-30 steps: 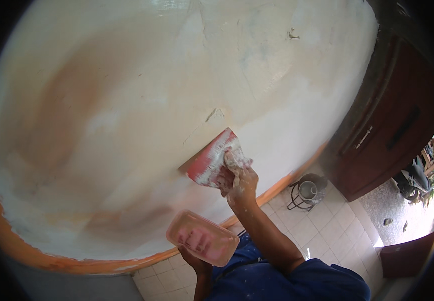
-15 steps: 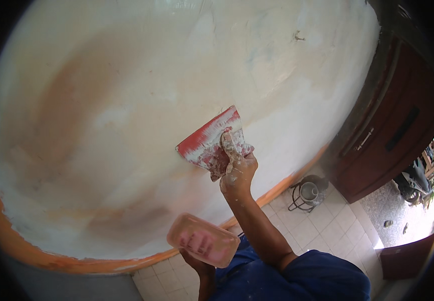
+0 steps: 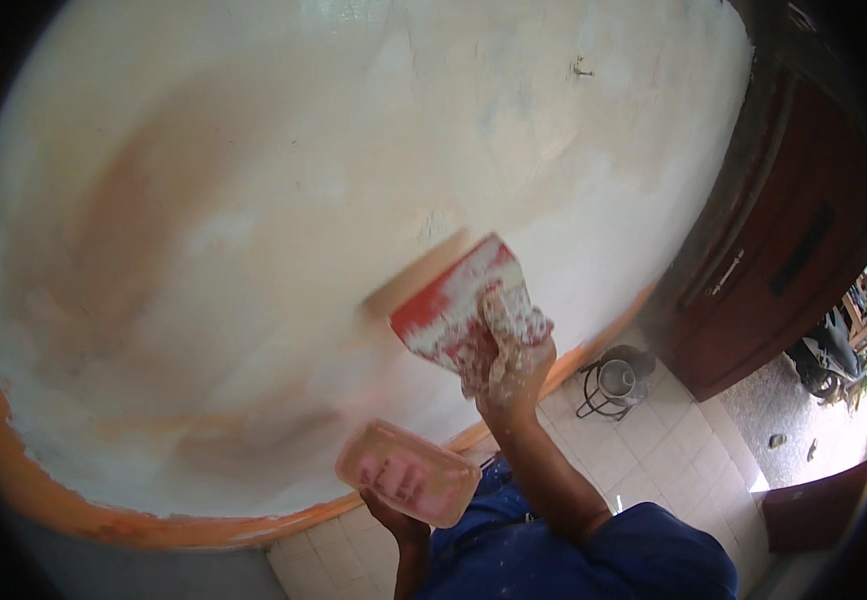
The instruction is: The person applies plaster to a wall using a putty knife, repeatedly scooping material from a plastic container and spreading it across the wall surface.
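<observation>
In my right hand is a wide red putty knife smeared with white filler, my fingers wrapped round its handle end. Its blade stands off the wall, and a shadow shows on the plaster beside the edge. White smears coat the fingers. Low in the view, my left hand supports a shallow pinkish plastic tub from below, and most of those fingers are hidden behind it. Pink and white patches show on the tub. Before me rises a wall with patchy white, cream and brownish skim coat.
An orange strip runs along the wall's bottom. On the tiled floor, a black metal stand holds a grey bucket. A dark red door is at the right, with a parked motorbike outside. A small fixture sticks out of the wall.
My right hand has drawn the putty knife right and down, away from the wall, leaving a shadow beside it. My left hand and the tub have barely moved.
</observation>
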Demonstrator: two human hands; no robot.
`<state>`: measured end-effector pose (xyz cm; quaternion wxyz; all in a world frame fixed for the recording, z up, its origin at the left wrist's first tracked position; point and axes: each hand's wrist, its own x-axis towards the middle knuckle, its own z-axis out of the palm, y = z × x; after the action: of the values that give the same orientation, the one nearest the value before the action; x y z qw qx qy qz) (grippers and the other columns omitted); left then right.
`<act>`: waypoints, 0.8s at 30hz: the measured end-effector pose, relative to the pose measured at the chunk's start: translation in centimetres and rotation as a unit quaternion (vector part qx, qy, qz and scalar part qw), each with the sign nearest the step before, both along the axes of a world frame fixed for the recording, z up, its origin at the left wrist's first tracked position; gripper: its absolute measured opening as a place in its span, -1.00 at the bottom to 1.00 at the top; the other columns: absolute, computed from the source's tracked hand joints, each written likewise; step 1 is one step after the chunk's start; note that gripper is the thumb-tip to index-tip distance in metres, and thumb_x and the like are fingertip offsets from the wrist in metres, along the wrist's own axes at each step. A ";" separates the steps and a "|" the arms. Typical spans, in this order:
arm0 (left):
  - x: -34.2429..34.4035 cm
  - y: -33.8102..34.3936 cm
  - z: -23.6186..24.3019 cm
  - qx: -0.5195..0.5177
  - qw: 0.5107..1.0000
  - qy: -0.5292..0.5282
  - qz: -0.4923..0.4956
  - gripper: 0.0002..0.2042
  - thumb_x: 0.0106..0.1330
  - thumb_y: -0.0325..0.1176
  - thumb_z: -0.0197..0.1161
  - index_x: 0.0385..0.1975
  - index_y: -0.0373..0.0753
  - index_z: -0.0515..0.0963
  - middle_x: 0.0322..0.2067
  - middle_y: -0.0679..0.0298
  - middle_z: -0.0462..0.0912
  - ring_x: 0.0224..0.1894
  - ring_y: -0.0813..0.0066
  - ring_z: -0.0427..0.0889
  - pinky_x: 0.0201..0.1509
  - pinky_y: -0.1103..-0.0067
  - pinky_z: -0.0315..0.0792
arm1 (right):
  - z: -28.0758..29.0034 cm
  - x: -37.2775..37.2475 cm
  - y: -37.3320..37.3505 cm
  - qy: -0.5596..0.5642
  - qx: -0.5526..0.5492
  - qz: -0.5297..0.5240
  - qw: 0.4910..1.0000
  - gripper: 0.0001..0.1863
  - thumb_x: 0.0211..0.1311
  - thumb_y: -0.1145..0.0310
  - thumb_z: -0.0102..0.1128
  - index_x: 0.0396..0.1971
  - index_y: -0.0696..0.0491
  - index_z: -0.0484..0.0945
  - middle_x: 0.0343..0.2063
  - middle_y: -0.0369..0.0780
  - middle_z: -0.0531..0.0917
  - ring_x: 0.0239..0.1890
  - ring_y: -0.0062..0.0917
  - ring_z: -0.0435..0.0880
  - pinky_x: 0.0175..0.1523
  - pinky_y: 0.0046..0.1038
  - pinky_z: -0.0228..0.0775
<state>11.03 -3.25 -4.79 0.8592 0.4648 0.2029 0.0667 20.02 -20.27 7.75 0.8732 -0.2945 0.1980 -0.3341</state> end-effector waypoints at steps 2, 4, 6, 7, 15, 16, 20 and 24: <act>0.1 0.1 -0.6 -0.013 1.000 0.000 -0.001 -0.58 0.37 -0.03 -0.07 0.14 -0.07 0.18 -0.03 0.25 0.34 -0.02 0.29 0.46 -0.13 0.39 0.56 | 2.2 1.4 0.2 -0.056 -0.005 -0.025 0.998 -0.77 0.08 0.37 0.32 -0.42 0.11 0.42 -0.62 -0.26 0.52 -0.78 -0.60 0.45 -0.84 -0.57 0.17; 0.1 0.3 -1.0 -0.024 0.999 -0.020 -0.006 -0.57 0.38 -0.02 -0.08 0.14 -0.08 0.18 -0.02 0.25 0.34 0.00 0.29 0.45 -0.11 0.38 0.55 | 3.1 2.7 0.4 -0.093 -0.004 -0.009 0.996 -0.78 0.10 0.38 0.30 -0.42 0.12 0.42 -0.62 -0.25 0.52 -0.79 -0.61 0.44 -0.87 -0.55 0.15; 0.0 0.3 -1.1 -0.042 0.999 -0.026 0.000 -0.57 0.38 -0.02 -0.08 0.14 -0.09 0.18 -0.02 0.25 0.34 0.00 0.30 0.45 -0.09 0.37 0.55 | 2.9 2.8 0.3 -0.046 0.007 0.014 0.999 -0.70 0.06 0.35 0.35 -0.42 0.12 0.36 -0.55 -0.23 0.51 -0.70 -0.61 0.47 -0.79 -0.53 0.23; -0.2 0.2 -1.1 -0.053 0.998 -0.021 0.011 -0.57 0.38 -0.02 -0.08 0.14 -0.09 0.18 -0.02 0.25 0.35 0.00 0.30 0.45 -0.09 0.38 0.55 | 2.6 2.9 0.4 -0.021 0.013 0.028 0.999 -0.66 0.05 0.33 0.37 -0.41 0.12 0.34 -0.52 -0.23 0.51 -0.66 -0.61 0.49 -0.75 -0.53 0.27; 0.7 0.8 -0.7 0.073 0.997 -0.007 -0.021 -0.33 0.22 0.27 -0.05 0.21 -0.01 0.12 0.12 0.20 0.26 0.13 0.12 0.33 0.09 0.19 0.37 | -1.9 2.7 0.2 0.007 -0.014 -0.022 1.000 -0.69 0.06 0.35 0.35 -0.43 0.11 0.33 -0.56 -0.23 0.49 -0.70 -0.58 0.49 -0.83 -0.52 0.18; 0.7 0.9 -0.8 0.072 0.997 -0.006 -0.019 -0.34 0.23 0.27 -0.07 0.22 -0.01 0.12 0.12 0.20 0.26 0.13 0.12 0.33 0.09 0.19 0.37 | -2.7 2.3 0.3 0.010 -0.021 -0.035 0.999 -0.70 0.06 0.36 0.34 -0.43 0.10 0.34 -0.59 -0.23 0.50 -0.73 -0.57 0.48 -0.85 -0.53 0.16; 0.9 1.7 -1.5 0.026 0.999 -0.011 -0.020 -0.34 0.23 0.27 -0.07 0.22 -0.01 0.11 0.11 0.19 0.26 0.13 0.11 0.33 0.09 0.18 0.35 | -1.5 0.6 1.2 -0.029 0.009 -0.067 0.997 -0.72 0.05 0.39 0.34 -0.43 0.09 0.35 -0.58 -0.22 0.52 -0.74 -0.56 0.49 -0.85 -0.52 0.19; 0.6 1.1 -0.4 -0.002 1.000 0.003 0.000 -0.57 0.37 -0.04 -0.06 0.14 -0.11 0.18 -0.02 0.26 0.34 -0.02 0.32 0.47 -0.12 0.41 0.58 | 1.5 1.9 1.2 -0.078 -0.019 -0.030 0.996 -0.73 0.05 0.40 0.34 -0.41 0.10 0.36 -0.52 -0.22 0.55 -0.70 -0.57 0.52 -0.79 -0.53 0.27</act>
<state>11.67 -2.17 -5.22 0.8596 0.4633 0.2055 0.0648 21.96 -19.10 9.27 0.8697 -0.2778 0.1321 -0.3861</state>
